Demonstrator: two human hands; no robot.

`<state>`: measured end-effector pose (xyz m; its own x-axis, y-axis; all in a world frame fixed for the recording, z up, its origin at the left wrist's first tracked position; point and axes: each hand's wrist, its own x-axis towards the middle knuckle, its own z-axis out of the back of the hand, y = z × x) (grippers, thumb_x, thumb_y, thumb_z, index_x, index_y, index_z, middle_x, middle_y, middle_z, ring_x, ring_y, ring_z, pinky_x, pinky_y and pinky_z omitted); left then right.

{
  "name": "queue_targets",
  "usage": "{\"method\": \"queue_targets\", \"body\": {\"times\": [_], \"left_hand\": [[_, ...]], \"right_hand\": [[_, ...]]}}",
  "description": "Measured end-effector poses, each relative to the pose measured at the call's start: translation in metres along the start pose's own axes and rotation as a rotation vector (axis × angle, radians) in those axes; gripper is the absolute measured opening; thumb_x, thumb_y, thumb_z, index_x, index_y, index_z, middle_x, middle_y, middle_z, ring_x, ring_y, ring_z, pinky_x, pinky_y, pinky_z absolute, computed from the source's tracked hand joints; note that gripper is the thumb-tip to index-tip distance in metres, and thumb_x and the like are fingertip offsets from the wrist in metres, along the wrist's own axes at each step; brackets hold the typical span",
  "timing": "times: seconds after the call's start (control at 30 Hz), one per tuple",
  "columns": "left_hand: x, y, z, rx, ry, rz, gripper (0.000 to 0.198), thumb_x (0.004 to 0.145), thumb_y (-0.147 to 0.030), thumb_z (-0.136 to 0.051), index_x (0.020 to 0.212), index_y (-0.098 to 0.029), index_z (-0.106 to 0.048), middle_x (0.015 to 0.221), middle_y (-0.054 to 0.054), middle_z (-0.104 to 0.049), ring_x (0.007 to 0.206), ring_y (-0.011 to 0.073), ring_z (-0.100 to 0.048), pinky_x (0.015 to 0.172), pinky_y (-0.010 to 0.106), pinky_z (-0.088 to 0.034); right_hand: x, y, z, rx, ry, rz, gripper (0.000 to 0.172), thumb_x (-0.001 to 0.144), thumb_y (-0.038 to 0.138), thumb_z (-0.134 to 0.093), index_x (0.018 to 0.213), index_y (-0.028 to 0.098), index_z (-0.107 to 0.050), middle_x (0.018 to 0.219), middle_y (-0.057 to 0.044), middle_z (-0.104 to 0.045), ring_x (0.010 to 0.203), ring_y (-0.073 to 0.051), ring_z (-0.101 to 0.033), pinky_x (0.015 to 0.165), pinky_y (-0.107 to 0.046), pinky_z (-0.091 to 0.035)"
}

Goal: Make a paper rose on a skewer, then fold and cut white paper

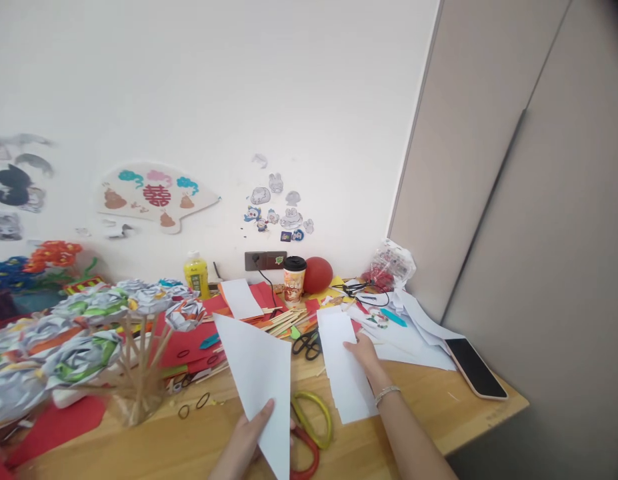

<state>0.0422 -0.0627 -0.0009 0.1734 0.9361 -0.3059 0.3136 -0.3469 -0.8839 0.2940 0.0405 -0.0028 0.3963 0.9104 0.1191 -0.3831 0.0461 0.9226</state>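
Note:
My left hand (256, 427) pinches a white sheet of paper (261, 373) with a slanted edge, thumb on top and fingers mostly hidden behind. Just right of it are scissors with one yellow and one red handle (316, 420); their blades are hidden, and I cannot tell whether my fingers touch them. A white paper strip (341, 360), seemingly several layers, is gripped at its right edge by my right hand (363, 353). Black-handled scissors (309, 345) lie between the two papers, farther back.
Paper flowers (83, 333) and a cup of wooden sticks (139, 393) crowd the left. Red paper (189, 343), a yellow bottle (196, 273), a lidded paper cup (294, 280) and a red balloon (318, 275) stand behind. A phone (476, 368) lies near the right edge.

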Motion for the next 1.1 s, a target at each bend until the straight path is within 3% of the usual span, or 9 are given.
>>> {"method": "queue_targets", "body": {"times": [0.1, 0.2, 0.37, 0.47, 0.63, 0.7, 0.8, 0.97, 1.1], "left_hand": [[0.003, 0.0, -0.003, 0.024, 0.026, -0.002, 0.042, 0.058, -0.049, -0.069, 0.066, -0.008, -0.063, 0.066, 0.014, -0.07, 0.051, 0.0232, -0.064, 0.051, 0.03, -0.051], [0.01, 0.005, -0.009, 0.017, 0.032, -0.018, 0.043, 0.057, -0.05, -0.069, 0.064, -0.008, -0.062, 0.064, 0.014, -0.069, 0.051, 0.0233, -0.064, 0.051, 0.03, -0.051], [0.026, 0.016, -0.029, -0.057, 0.019, -0.069, 0.032, 0.064, -0.041, -0.066, 0.066, -0.01, -0.059, 0.06, 0.012, -0.069, 0.05, 0.0237, -0.064, 0.053, 0.034, -0.052], [0.026, 0.017, -0.037, -0.081, 0.011, -0.074, 0.029, 0.067, -0.038, -0.064, 0.073, -0.01, -0.058, 0.064, 0.011, -0.07, 0.053, 0.0224, -0.064, 0.055, 0.033, -0.052], [0.002, 0.006, -0.019, -0.038, 0.138, -0.029, 0.036, 0.071, -0.042, -0.06, 0.085, -0.009, -0.056, 0.068, 0.013, -0.07, 0.052, 0.021, -0.063, 0.055, 0.032, -0.052], [-0.008, 0.001, -0.003, 0.037, 0.17, 0.001, 0.038, 0.073, -0.045, -0.058, 0.085, -0.01, -0.054, 0.067, 0.013, -0.069, 0.051, 0.0206, -0.063, 0.052, 0.031, -0.051], [-0.019, -0.004, 0.02, 0.133, 0.163, 0.018, 0.039, 0.074, -0.047, -0.055, 0.085, -0.01, -0.052, 0.066, 0.014, -0.069, 0.05, 0.02, -0.063, 0.05, 0.03, -0.05], [-0.026, -0.007, 0.038, 0.192, 0.247, 0.078, 0.038, 0.076, -0.046, -0.053, 0.091, -0.013, -0.044, 0.067, 0.014, -0.069, 0.05, 0.0212, -0.063, 0.05, 0.031, -0.049], [-0.032, -0.001, 0.031, 0.202, 0.385, 0.074, 0.035, 0.076, -0.046, -0.052, 0.09, -0.014, -0.044, 0.068, 0.013, -0.069, 0.052, 0.0219, -0.064, 0.05, 0.032, -0.049]], "right_hand": [[0.004, 0.0, 0.01, -0.013, -0.001, 0.049, 0.02, 0.058, 0.02, -0.058, 0.074, 0.01, -0.063, 0.075, -0.007, -0.068, 0.07, -0.021, -0.06, 0.059, -0.026, -0.043], [0.013, -0.002, 0.047, -0.045, -0.04, 0.059, 0.019, 0.063, 0.027, -0.055, 0.072, 0.012, -0.063, 0.075, -0.006, -0.068, 0.069, -0.021, -0.06, 0.059, -0.026, -0.044], [0.035, -0.013, 0.122, -0.213, -0.211, -0.021, 0.028, 0.072, 0.032, -0.045, 0.075, 0.009, -0.061, 0.081, -0.015, -0.065, 0.078, -0.027, -0.059, 0.065, -0.034, -0.043], [0.037, -0.013, 0.137, -0.322, -0.274, -0.027, 0.026, 0.067, 0.024, -0.051, 0.083, 0.006, -0.061, 0.088, -0.022, -0.062, 0.095, -0.035, -0.052, 0.079, -0.043, -0.037], [-0.023, 0.007, 0.084, -0.351, -0.15, 0.198, 0.039, 0.076, 0.028, -0.042, 0.108, 0.009, -0.056, 0.108, -0.017, -0.058, 0.101, -0.027, -0.051, 0.088, -0.039, -0.036], [-0.067, 0.013, 0.05, -0.334, 0.035, 0.316, 0.036, 0.073, 0.036, -0.051, 0.104, 0.02, -0.061, 0.108, -0.007, -0.061, 0.098, -0.023, -0.053, 0.087, -0.032, -0.039], [-0.122, 0.014, 0.012, -0.402, 0.575, 0.672, 0.062, 0.065, 0.045, -0.062, 0.123, 0.029, -0.047, 0.133, -0.001, -0.043, 0.118, -0.026, -0.038, 0.098, -0.037, -0.03], [-0.126, 0.012, 0.013, -0.466, 0.605, 0.664, 0.051, 0.075, 0.036, -0.055, 0.124, 0.026, -0.047, 0.132, -0.004, -0.045, 0.122, -0.026, -0.032, 0.103, -0.044, -0.02], [-0.119, 0.02, 0.015, -0.014, 0.458, 0.511, 0.034, 0.074, 0.033, -0.056, 0.107, 0.024, -0.062, 0.119, -0.006, -0.056, 0.116, -0.027, -0.041, 0.1, -0.046, -0.027]]}}
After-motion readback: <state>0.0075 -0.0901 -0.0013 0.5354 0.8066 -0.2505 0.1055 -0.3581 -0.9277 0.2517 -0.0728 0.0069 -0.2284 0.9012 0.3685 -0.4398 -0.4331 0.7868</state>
